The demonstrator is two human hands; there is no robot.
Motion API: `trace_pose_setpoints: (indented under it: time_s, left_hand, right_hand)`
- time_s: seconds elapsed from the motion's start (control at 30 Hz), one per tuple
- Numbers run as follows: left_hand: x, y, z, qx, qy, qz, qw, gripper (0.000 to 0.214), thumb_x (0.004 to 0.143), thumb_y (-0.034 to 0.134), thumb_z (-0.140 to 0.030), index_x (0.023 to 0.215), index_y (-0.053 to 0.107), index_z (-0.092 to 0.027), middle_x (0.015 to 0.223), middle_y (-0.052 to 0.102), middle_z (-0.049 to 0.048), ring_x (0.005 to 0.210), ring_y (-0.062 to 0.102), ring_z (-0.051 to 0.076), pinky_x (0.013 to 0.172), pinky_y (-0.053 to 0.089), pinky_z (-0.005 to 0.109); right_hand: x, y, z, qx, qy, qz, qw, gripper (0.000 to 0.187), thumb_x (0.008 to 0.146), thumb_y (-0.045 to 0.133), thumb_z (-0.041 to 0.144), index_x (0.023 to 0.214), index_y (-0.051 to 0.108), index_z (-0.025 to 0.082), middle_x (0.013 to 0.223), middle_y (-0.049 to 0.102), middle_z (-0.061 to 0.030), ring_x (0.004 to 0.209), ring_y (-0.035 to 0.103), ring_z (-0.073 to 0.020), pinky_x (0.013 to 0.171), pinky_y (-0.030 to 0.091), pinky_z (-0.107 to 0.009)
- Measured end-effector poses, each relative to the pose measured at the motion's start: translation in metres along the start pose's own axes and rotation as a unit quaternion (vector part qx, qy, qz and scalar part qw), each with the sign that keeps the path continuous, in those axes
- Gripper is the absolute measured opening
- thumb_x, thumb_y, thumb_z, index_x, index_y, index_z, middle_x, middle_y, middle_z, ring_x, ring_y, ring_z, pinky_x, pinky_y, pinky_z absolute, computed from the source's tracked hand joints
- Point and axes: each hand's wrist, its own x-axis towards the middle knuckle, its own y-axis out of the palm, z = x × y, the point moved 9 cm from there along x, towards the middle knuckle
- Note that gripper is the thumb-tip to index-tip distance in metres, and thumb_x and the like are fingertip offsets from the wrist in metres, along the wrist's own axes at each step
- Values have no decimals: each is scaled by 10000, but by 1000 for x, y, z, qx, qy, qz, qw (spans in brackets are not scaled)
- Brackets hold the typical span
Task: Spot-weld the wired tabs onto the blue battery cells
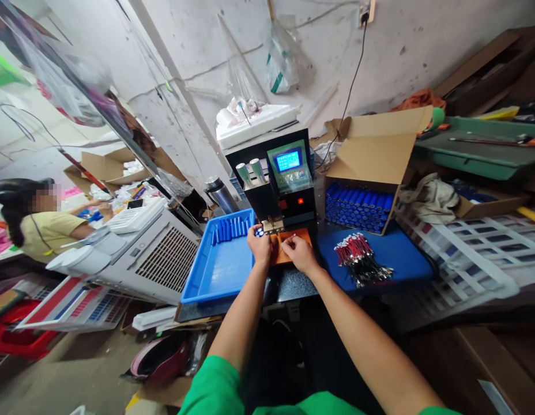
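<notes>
The machine [302, 214] is flanked by a blue tray [219, 271] on the left and bundled wires [363, 259] on the right, a carton [375, 132] being placed farther right. Both forearms are stretched forward. At the machine's near side, a blue cell pack [259, 232] is gripped by the left hand [262, 246]; the right hand's [299, 253] fingertips are pinched together, their contents unclear.

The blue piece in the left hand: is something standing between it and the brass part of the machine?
Nothing visible stands between the blue piece and the brass part beside it; whether they touch, I cannot tell.
</notes>
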Motion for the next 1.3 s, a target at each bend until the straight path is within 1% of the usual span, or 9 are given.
trace_pose_setpoints:
  time_s: [0.1,0.27,0.43,0.67,0.8,0.9,1.07,1.17,1.3]
  left_hand:
    - [-1,-1,-4,-1,6,-8,1000,237,669,677,-152,899,621,-152,877,653,26,803,599,143,785,463,254]
    - [3,2,-7,-1,7,-5,1000,242,677,682,-140,908,609,-150,876,645,29,811,595,146,789,460,259]
    - [2,6,-8,5,11,17,1000,270,666,700,-125,920,613,-155,892,654,29,828,599,150,795,462,261]
    - [-3,2,-7,-14,1,21,1000,440,638,718,-82,1045,572,-165,995,646,53,863,617,150,815,479,267]
    - [0,2,-4,-14,-4,25,1000,376,632,697,-61,976,583,-161,940,643,41,824,612,145,782,479,260]
    - [3,3,-2,-9,-5,25,1000,305,646,702,-92,922,590,-160,879,639,29,779,595,142,738,470,252]
    - [5,2,-5,-20,-1,22,1000,299,651,712,-128,927,602,-163,851,642,22,748,591,141,715,465,251]
    - [5,0,-4,-29,-2,22,999,339,652,718,-140,972,608,-165,902,654,38,782,609,149,743,476,264]
    - [5,1,-2,-43,-4,28,999,429,627,727,-116,1035,606,-168,1004,659,64,867,626,166,821,486,289]
  right_hand:
    - [0,0,-1,1,-4,-4,1000,190,836,598,377,784,651,202,800,721,-57,721,675,-204,657,503,-280]
    - [0,0,-2,-5,-6,-9,1000,207,832,590,395,777,649,204,800,722,-59,716,670,-207,660,502,-287]
    - [0,0,-4,4,-2,-10,1000,230,819,589,422,775,645,203,803,722,-58,722,669,-211,667,496,-297]
    - [0,1,-6,15,-1,-10,1000,239,811,589,432,764,640,202,805,719,-60,717,661,-208,657,494,-294]
    - [0,3,-6,11,4,-10,1000,246,810,592,440,763,641,204,782,716,-56,693,657,-204,641,493,-291]
    - [-1,3,-5,5,7,-10,1000,246,817,583,441,770,649,210,754,711,-48,687,657,-205,633,494,-287]
    - [0,6,-4,6,1,-11,1000,247,814,582,444,776,655,211,746,710,-54,693,662,-217,617,493,-291]
    - [1,8,-5,15,-7,-14,1000,262,816,583,458,768,651,210,735,706,-55,683,660,-215,617,498,-293]
    - [3,10,-10,28,-7,-13,999,284,814,585,477,771,648,204,716,696,-53,679,657,-213,629,513,-298]
